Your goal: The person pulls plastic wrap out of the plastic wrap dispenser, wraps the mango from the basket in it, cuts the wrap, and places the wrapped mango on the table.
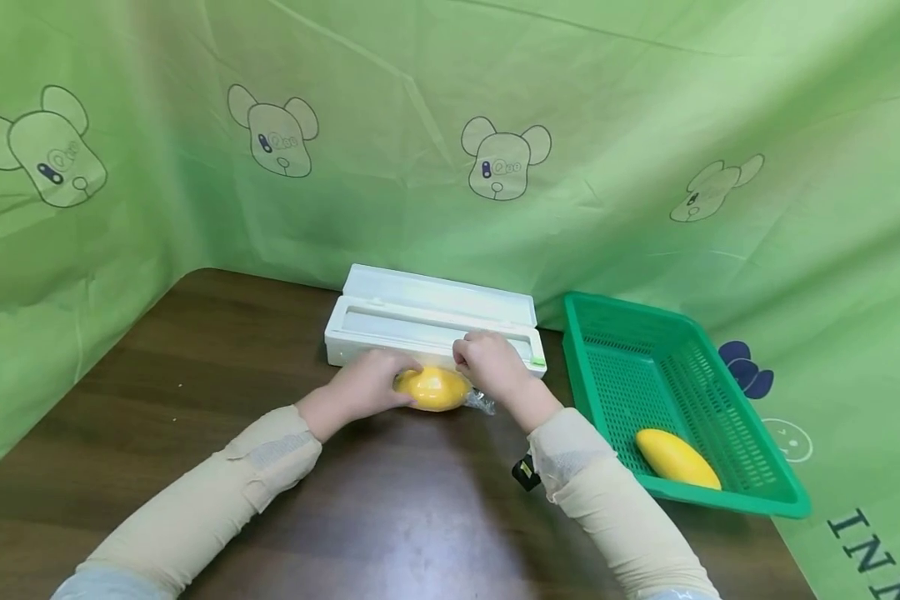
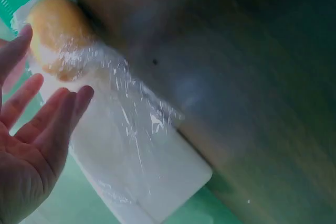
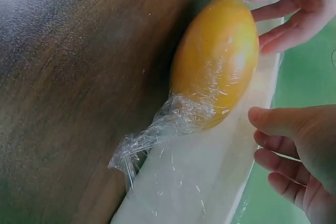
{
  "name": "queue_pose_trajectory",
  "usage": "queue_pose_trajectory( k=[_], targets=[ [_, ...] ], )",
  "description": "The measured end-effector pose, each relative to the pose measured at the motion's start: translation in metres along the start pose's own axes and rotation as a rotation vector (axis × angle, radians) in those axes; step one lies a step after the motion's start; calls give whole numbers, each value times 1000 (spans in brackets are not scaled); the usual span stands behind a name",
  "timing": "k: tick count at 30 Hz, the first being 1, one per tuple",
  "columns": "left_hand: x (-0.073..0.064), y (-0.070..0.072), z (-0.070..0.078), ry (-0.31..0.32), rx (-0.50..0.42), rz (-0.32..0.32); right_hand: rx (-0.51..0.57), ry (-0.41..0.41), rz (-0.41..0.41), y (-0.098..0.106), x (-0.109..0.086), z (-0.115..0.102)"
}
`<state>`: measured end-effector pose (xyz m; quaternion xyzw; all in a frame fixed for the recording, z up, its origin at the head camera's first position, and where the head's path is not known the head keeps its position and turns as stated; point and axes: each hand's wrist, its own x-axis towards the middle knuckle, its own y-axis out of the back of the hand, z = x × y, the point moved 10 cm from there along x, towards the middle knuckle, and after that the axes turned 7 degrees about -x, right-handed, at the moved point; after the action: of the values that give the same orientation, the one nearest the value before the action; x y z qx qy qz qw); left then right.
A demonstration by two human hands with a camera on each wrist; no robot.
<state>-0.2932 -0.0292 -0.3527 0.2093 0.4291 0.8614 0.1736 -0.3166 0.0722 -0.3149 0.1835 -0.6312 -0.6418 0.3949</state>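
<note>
A yellow mango (image 1: pixel 435 389) in clear plastic wrap lies against the front of a long white wrap dispenser (image 1: pixel 450 312) with its lid raised. My left hand (image 1: pixel 366 385) is at the mango's left end, thumb and fingers on either side of it. My right hand (image 1: pixel 492 364) is beside the right end, over the dispenser's front. In the right wrist view my right hand's fingers (image 3: pixel 286 161) hang loosely bent, apart from the mango (image 3: pixel 218 56). There a crumpled, twisted tail of wrap (image 3: pixel 142 140) sticks out from the mango.
A green plastic basket (image 1: pixel 791 500) stands to the right on the brown table (image 1: pixel 390 517). Inside its near end lies another yellow mango (image 1: pixel 678 458), with no wrap visible. A green printed curtain (image 1: pixel 390 208) hangs behind the table and along its sides.
</note>
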Motion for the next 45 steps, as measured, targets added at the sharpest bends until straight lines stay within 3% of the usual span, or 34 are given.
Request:
queue_pose_trajectory(
  k=[9, 21, 31, 37, 40, 45],
  targets=[
    [4, -7, 0, 13, 59, 52, 57, -98, -121, -9, -7, 1],
    [6, -10, 5, 63, 38, 60, 96, -37, 141, 4, -29, -15],
    [7, -9, 5, 70, 37, 61, 92, 9, 224, 3, -46, -22],
    [8, -10, 3, 84, 40, 54, 74, -3, 288, 15, -51, -11],
    [8, -10, 2, 91, 45, 49, 102, -51, 257, 13, -50, -4],
    [9, -11, 2, 102, 50, 37, 123, -97, 120, -7, -52, -2]
  ],
)
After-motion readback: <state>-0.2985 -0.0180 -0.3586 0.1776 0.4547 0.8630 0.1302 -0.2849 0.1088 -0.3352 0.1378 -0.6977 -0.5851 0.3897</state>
